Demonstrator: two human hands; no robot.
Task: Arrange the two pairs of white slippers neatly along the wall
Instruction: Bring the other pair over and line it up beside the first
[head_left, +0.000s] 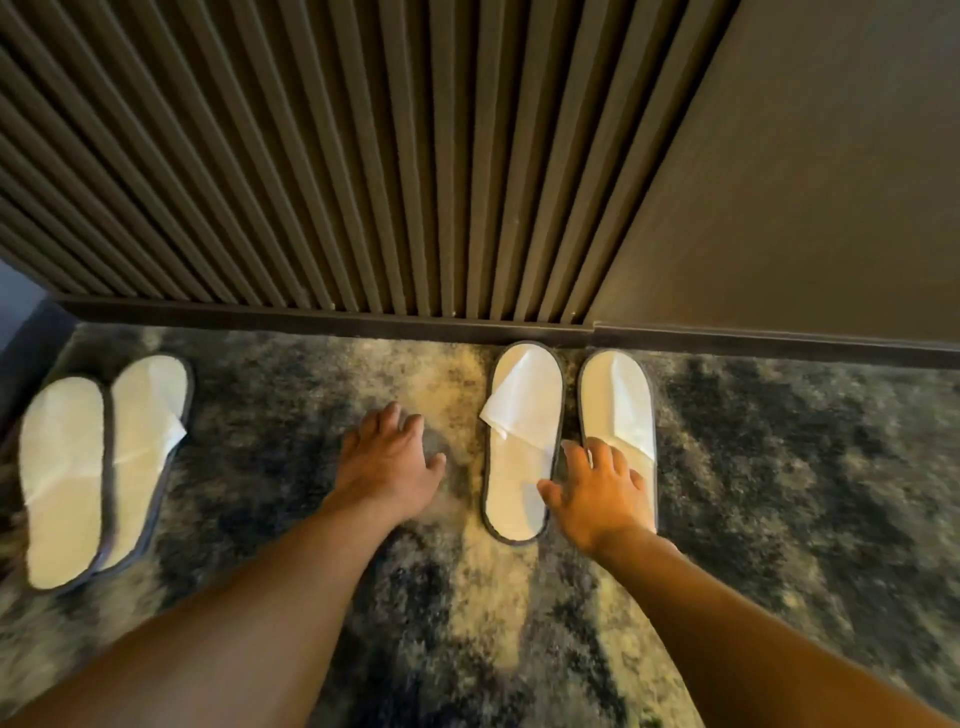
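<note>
Two pairs of white slippers with grey trim lie on the carpet. The right pair stands toes against the skirting board: its left slipper (522, 441) and its right slipper (618, 410) are side by side and parallel. My right hand (597, 488) rests with spread fingers over the heel part of that right slipper and holds nothing. My left hand (389, 457) hovers open over bare carpet just left of this pair. The left pair (98, 467) lies at the far left, the two slippers touching and tilted, a little away from the wall.
A ribbed dark wood wall panel (311, 182) and a smooth dark panel (805, 182) rise behind a dark skirting board (363, 317). The floor is a mottled grey and cream shaggy carpet (779, 493). A dark corner edge (26, 332) closes the far left.
</note>
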